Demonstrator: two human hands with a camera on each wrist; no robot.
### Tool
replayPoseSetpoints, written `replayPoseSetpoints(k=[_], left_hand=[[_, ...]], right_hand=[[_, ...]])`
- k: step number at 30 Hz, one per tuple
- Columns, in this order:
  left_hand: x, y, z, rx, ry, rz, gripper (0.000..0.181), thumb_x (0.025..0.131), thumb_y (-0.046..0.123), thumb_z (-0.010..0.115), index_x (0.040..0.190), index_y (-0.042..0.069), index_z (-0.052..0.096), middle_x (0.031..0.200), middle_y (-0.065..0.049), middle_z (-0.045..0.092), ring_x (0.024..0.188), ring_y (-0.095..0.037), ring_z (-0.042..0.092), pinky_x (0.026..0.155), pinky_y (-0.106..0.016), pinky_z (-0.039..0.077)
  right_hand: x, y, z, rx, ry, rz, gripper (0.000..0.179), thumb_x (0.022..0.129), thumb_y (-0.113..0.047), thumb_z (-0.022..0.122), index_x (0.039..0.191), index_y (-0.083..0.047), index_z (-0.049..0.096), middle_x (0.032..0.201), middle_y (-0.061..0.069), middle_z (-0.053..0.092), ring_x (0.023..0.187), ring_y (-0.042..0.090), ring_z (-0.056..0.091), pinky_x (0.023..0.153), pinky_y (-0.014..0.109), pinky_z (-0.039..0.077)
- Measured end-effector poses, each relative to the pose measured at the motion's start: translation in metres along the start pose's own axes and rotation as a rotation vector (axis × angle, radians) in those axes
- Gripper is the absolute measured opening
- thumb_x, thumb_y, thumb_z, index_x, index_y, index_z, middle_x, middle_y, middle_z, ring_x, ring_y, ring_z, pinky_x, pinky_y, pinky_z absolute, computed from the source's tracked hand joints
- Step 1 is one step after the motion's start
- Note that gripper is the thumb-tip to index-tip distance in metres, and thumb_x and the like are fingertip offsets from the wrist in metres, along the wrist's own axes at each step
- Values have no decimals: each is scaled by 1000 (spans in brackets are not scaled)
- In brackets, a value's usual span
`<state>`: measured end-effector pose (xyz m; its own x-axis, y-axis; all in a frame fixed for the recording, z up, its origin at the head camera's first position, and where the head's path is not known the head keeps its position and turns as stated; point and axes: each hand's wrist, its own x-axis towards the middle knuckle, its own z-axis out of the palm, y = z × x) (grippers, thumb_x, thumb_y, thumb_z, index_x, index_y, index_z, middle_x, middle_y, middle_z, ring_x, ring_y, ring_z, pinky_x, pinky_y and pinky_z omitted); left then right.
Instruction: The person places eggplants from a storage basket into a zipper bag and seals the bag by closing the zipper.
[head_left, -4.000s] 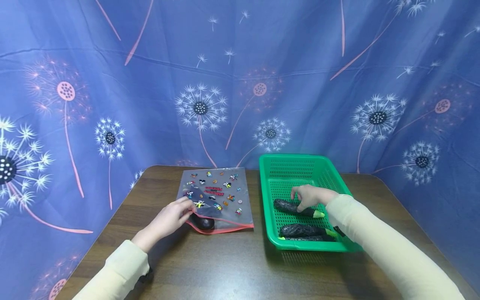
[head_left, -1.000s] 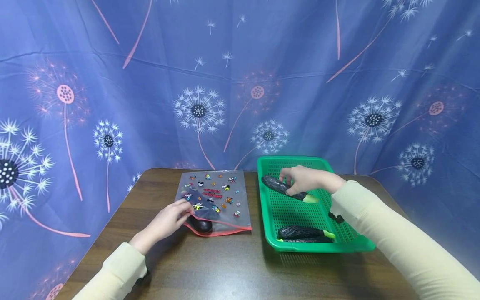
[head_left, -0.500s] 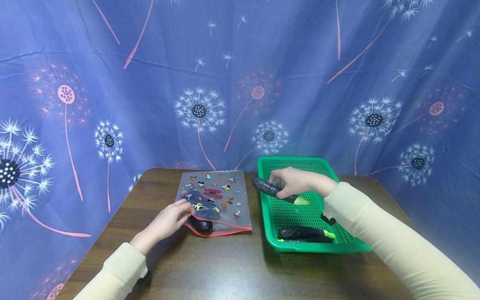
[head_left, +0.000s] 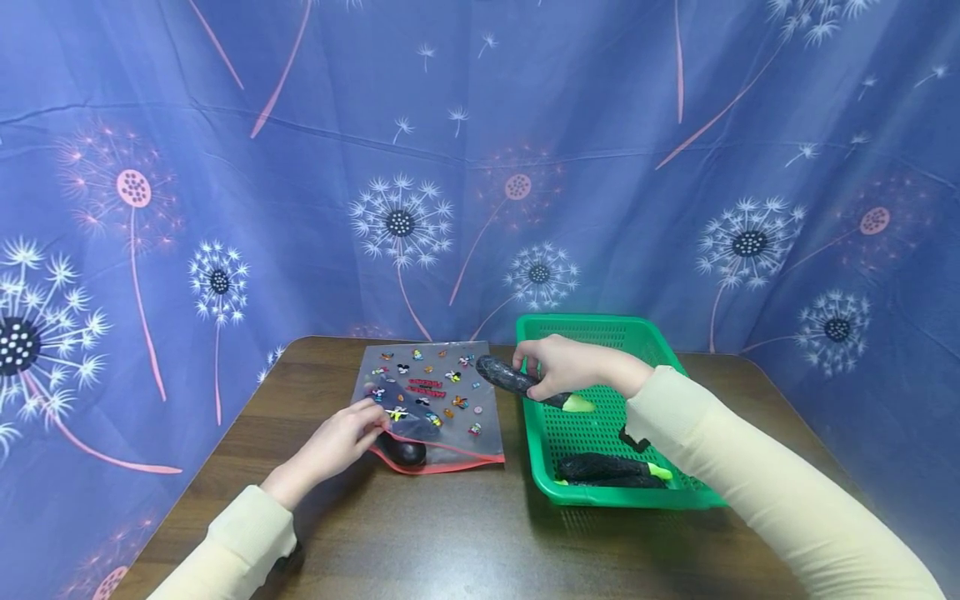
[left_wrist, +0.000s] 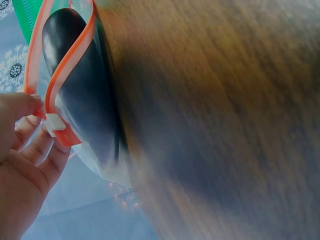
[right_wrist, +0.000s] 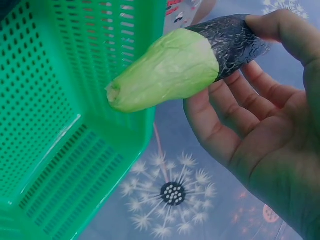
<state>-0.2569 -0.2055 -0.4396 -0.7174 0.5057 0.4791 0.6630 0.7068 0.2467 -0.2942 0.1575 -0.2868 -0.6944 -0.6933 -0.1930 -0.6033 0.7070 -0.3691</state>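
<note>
My right hand (head_left: pixel 566 367) grips a dark, film-wrapped eggplant (head_left: pixel 510 379) with a pale green stem end (right_wrist: pixel 165 72). It is raised over the left rim of the green basket (head_left: pixel 531 442), its dark end reaching over the zip bag's edge. My left hand (head_left: pixel 337 442) pinches the red-edged opening of the clear zip bag (head_left: pixel 457 367), beside its white slider (left_wrist: pixel 55 123). The bag's mouth gapes, and a smooth dark eggplant (left_wrist: pixel 85 85) lies inside. Two more wrapped eggplants (head_left: pixel 603 467) lie at the near end of the basket.
The bag and basket lie side by side on a brown wooden table (head_left: pixel 450 533). Behind it hangs a blue cloth (head_left: pixel 465 100) printed with dandelions. Cartoon figures are printed on the bag.
My right hand has picked the eggplant up from the basket floor and carried it left, over the rim toward the bag. The left hand has stayed at the bag's opening.
</note>
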Motion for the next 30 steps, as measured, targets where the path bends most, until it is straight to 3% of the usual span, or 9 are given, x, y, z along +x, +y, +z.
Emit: replayPoseSetpoints(k=[9, 16, 30], left_hand=[[1, 1, 0, -13, -14, -14, 23, 78, -2, 67, 85, 19, 61, 84, 10, 57, 75, -3, 51, 67, -27, 47], [1, 1, -1, -20, -30, -36, 21, 81, 1, 67, 87, 20, 61, 87, 11, 57, 77, -3, 52, 69, -28, 48], [3, 2, -2, -17, -30, -31, 21, 80, -1, 67, 86, 19, 62, 85, 9, 58, 76, -5, 52, 68, -28, 47]], right_hand=[[12, -13, 7, -24, 4, -51, 34, 81, -14, 65, 113, -10, 53, 88, -1, 57, 54, 7, 40, 56, 24, 39], [22, -20, 16, -50, 19, -98, 34, 78, -14, 67, 110, -9, 55, 83, -3, 58, 70, 9, 50, 65, 25, 44], [35, -36, 42, -13, -2, -149, 33, 80, -16, 68, 110, -11, 56, 83, -3, 58, 68, 7, 50, 65, 24, 45]])
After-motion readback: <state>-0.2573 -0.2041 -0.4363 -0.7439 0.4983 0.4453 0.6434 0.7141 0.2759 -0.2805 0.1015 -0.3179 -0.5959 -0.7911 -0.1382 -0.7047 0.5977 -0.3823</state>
